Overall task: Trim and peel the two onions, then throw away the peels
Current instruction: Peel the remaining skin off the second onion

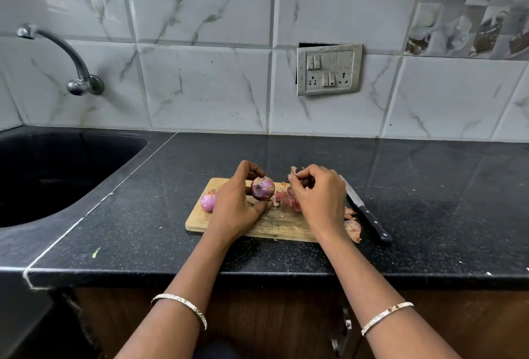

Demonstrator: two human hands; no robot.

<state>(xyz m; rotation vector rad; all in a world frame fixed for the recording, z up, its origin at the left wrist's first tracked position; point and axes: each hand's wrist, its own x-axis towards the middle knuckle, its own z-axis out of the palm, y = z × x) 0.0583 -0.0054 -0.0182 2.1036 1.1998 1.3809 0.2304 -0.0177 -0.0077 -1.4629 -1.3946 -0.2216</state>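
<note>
Your left grip (235, 203) curls round one onion (262, 188), cut end facing you, over the cutting board (274, 228). Your right grip (320, 197), just to its right, pinches a strip of peel (293, 172) at the fingertips. The next pull likely runs rightward, away from that onion, toward the peel heap (287, 201) beneath. The second onion (208, 201) lies at the board's left end, nearer your left. The knife (365, 211) rests on the black bench (429, 186) right of the board, beside loose skins (353, 228). The sink (43, 172) is far left.
</note>
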